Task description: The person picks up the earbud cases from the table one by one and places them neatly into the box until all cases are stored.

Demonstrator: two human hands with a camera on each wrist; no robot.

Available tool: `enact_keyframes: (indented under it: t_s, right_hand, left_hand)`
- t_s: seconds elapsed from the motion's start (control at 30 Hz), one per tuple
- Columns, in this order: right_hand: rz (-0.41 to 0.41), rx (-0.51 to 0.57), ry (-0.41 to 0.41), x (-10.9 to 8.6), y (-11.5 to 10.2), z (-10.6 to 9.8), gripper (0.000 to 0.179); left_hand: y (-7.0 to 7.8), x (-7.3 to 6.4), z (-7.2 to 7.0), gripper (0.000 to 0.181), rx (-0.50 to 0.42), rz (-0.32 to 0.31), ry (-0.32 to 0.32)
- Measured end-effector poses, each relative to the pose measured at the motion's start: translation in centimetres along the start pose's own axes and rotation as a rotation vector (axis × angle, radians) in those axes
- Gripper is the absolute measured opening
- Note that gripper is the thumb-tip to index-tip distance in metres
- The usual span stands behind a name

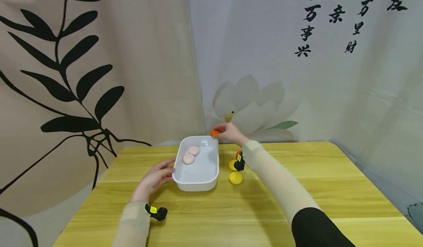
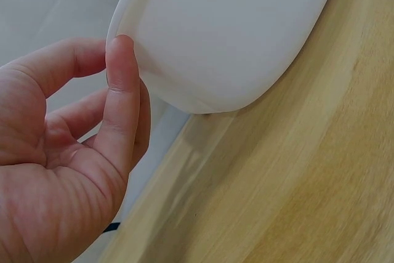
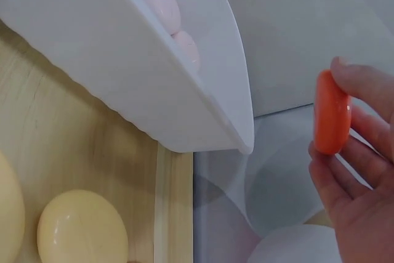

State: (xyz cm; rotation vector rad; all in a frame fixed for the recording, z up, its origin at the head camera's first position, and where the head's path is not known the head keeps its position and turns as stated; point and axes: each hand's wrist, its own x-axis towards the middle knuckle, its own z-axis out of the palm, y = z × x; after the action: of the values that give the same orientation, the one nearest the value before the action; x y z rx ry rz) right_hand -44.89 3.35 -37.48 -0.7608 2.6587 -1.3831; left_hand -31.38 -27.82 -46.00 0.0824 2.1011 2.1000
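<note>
A white rectangular dish (image 1: pixel 198 173) stands on the table, with two pale pink rounded discs (image 1: pixel 191 155) lying inside near its left wall. My left hand (image 1: pixel 158 174) holds the dish's left side, curved fingers (image 2: pixel 122 100) against the rim. Beyond the dish's far right corner, my right hand (image 1: pixel 230 133) pinches a glossy orange disc (image 3: pixel 332 112) between thumb and fingers, held up off the table. Yellow discs (image 1: pixel 235 178) lie to the right of the dish, below the right forearm. Beside them, another orange disc (image 1: pixel 238 154) is partly hidden by the wrist camera.
The wood-grain table (image 1: pixel 198 217) reaches back to a cloth backdrop (image 1: pixel 155 74) printed with leaves, a lotus and dark characters. A small black camera (image 1: pixel 239 161) is strapped to the right wrist, and another camera (image 1: pixel 156 212) to the left.
</note>
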Motion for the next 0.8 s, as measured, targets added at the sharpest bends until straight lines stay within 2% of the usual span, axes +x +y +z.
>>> enact_keyframes:
  t_s: [0.2,0.8]
  right_hand:
    - [0.009,0.008,0.000,0.3,0.4,0.5,0.045]
    - [0.075,0.040,0.008,1.3,-0.3,1.8,0.044]
  left_hand:
    - [-0.1,0.0,0.0,0.057,-0.002,0.000,-0.005]
    - [0.0,-0.1,0.3,0.057,-0.008,0.000,-0.014]
